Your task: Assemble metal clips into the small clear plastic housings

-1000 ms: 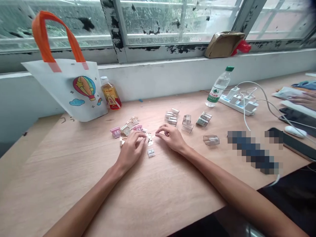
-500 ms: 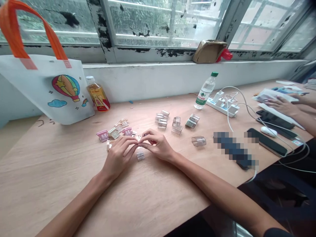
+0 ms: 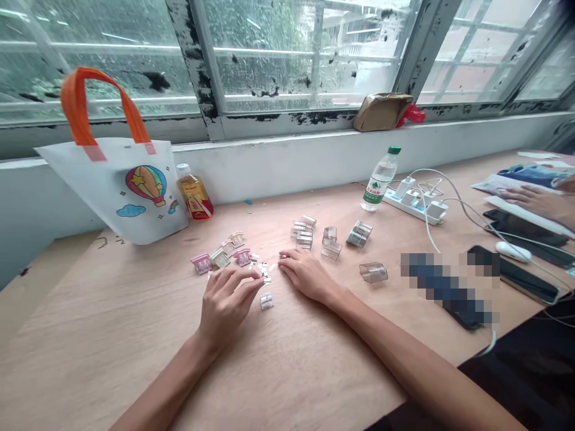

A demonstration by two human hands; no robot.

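Observation:
Several small metal blades lie in a loose pile between my hands. My left hand is pinched over the pile's left side, its fingertips on something too small to make out. On the pile's right, my right hand rests on the table with its fingers bent; whether they hold anything is hidden. A small clear sharpener-like piece lies just below the pile. Pink pieces and green and peach pieces sit beyond my left hand. Several clear grey casings stand beyond my right hand.
A white bag and an amber drink bottle stand at the back left. A water bottle, a power strip with cables, and phones are on the right. Another person's hand rests at the far right.
My hands, which met at the fingertips, are now apart, with the blade pile showing between them. The view has shifted, so the table's contents appear lower and further right.

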